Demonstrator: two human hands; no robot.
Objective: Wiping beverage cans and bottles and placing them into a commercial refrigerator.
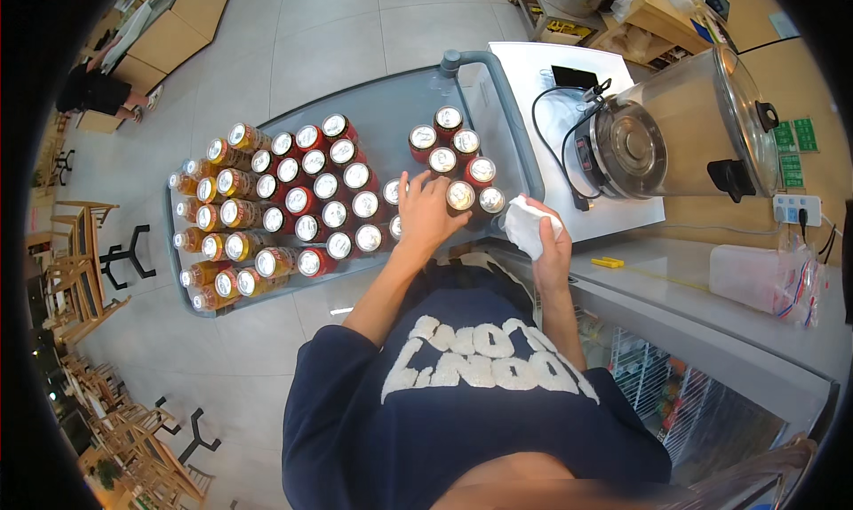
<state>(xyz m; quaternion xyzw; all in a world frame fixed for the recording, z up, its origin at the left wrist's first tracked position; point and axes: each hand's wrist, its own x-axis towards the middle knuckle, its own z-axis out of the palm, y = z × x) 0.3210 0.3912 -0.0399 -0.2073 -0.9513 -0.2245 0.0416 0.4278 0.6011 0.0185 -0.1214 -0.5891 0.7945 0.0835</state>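
My left hand (430, 210) reaches over a cart tray (400, 93), fingers spread beside a red drink can (460, 195) at the near side of a small group; whether it grips any can, I cannot tell. A folded white cloth or paper wipe (530, 227) is pinched in my right hand (554, 243), just right of that group. Many more red cans (326, 186) stand upright in rows left of my left hand. Beyond them are cans with yellow-orange sides (240, 213) and small amber bottles (193, 239) at the tray's far left end.
A white table (640, 217) right of the cart bears a glass-sided steamer (686, 130) with a cable. A yellow box cutter (607, 263) lies on the grey counter (666, 250) above a glass-fronted fridge. Wooden chairs (86, 270) and a person (100, 93) are at the left.
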